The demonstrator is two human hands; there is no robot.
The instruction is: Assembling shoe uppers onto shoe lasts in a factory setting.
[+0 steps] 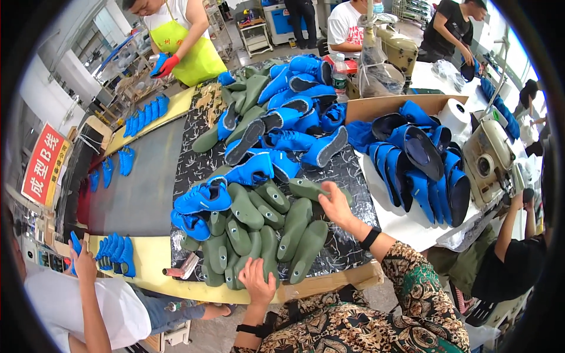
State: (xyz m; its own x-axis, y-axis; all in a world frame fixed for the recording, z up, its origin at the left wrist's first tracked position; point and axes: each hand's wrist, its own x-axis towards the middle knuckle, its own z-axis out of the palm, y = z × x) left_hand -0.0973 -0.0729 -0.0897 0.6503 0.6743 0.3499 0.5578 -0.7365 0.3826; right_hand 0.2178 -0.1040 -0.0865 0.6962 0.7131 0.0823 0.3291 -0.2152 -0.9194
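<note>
Green shoe lasts [297, 229] lie in a heap at the near side of the table, most of them side by side with their heel ends showing. My left hand [258, 282] rests on the nearest lasts by the table's front edge, fingers stretched out and a little apart. To the right, my right hand [336, 206] has its fingers and thumb around a green last [306, 189] lying crosswise above the others. Part of that last is hidden behind the hand. Beyond the lasts, blue shoe uppers [282, 141] are piled up, two of them [203, 197] just left of the heap.
An open cardboard box [406, 106] stands at the right, with blue and black shoe parts [418, 159] around it. A sewing machine [487, 156] and a white thread cone [454, 117] are farther right. Left, a conveyor belt [141, 194] carries blue uppers. Co-workers [182, 35] work around the table.
</note>
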